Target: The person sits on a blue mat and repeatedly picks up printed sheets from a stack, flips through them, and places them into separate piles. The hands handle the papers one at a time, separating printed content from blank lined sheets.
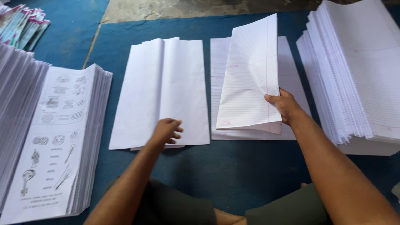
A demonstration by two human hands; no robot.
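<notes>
My right hand [283,105] grips the near right corner of a folded bundle of ruled white sheets [250,75], lifted and tilted up over a flat pile of ruled sheets [291,62] on the blue mat. My left hand [166,130] rests with curled fingers on the near edge of a plain white folded stack [164,87] to the left of it, pressing it down.
A tall stack of ruled paper [358,71] stands at the right. At the left lies a thick stack of printed sheets with line drawings [54,137], and beyond it another paper pile [16,96]. Colourful covers [23,23] sit at the far left corner. Blue mat [233,166] underneath.
</notes>
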